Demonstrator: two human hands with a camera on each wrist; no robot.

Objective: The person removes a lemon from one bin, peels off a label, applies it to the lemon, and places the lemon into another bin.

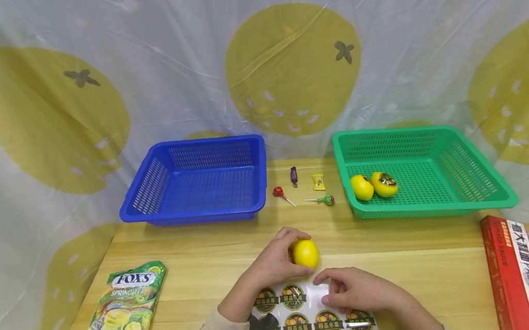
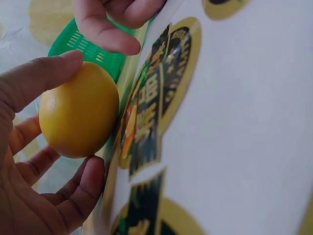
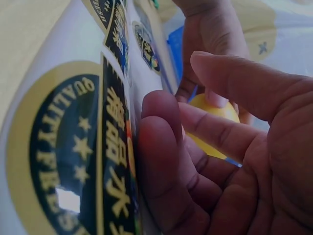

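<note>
The left hand (image 1: 272, 263) grips a yellow fruit (image 1: 305, 254) with curled fingers, at the far edge of a sticker sheet (image 1: 311, 314) with round labels, where "QUALITY" is readable. The right hand (image 1: 349, 290) presses on this sheet, maybe pinching 1 sticker. A green "FOX'S SPRING TEA" bag (image 1: 123, 306) lies left, a red "PASTA" box (image 1: 517, 272) right; the green basket (image 1: 477, 201) holds 2 yellow fruits (image 1: 372, 185), the blue basket (image 1: 193, 212) nothing.

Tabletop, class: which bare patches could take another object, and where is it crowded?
Bare wood lies between the candy bag and left hand, and between the right hand and pasta box. Crowded: sweets between the blue basket and green basket.
</note>
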